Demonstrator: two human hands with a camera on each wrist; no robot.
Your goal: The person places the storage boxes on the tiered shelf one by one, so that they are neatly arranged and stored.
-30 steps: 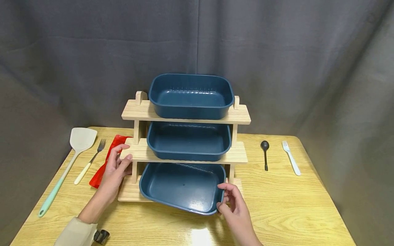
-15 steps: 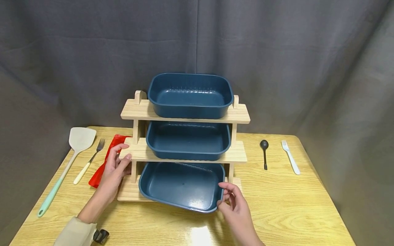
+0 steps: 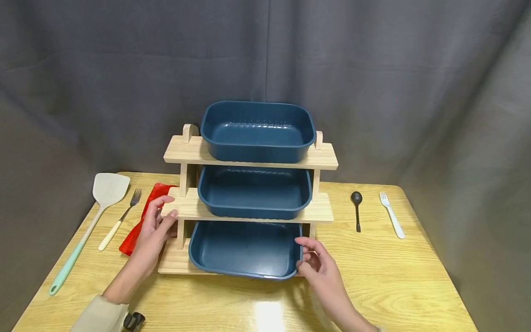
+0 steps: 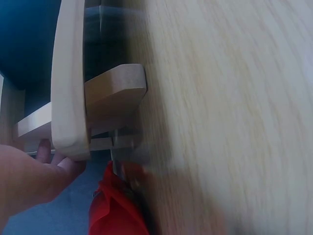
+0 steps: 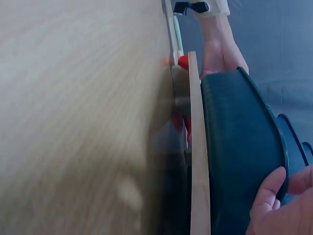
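Note:
A three-tier wooden rack (image 3: 182,207) stands mid-table with a dark blue bin on each tier. My left hand (image 3: 153,230) grips the left end of the middle shelf between thumb and fingers; the left wrist view shows the fingers (image 4: 61,164) at that wooden edge. With thumb and fingertips my right hand (image 3: 321,267) pinches the right rim of the bottom bin (image 3: 249,249), which sits nearly square on the lowest shelf, its front slightly over the edge. Above it are the middle bin (image 3: 255,189) and the top bin (image 3: 258,127). In the right wrist view the thumb (image 5: 271,188) presses the bin's outer wall.
On the left lie a spatula (image 3: 109,189) with a green handle, a fork (image 3: 120,221) with a cream handle and a red packet (image 3: 137,230). A black spoon (image 3: 357,210) and a white fork (image 3: 392,214) lie at right. Grey curtains hang behind.
The bottom bin's right front corner has swung back toward the rack, so the bin is straighter on its shelf. My right hand moved back with it; my left hand stayed on the shelf end.

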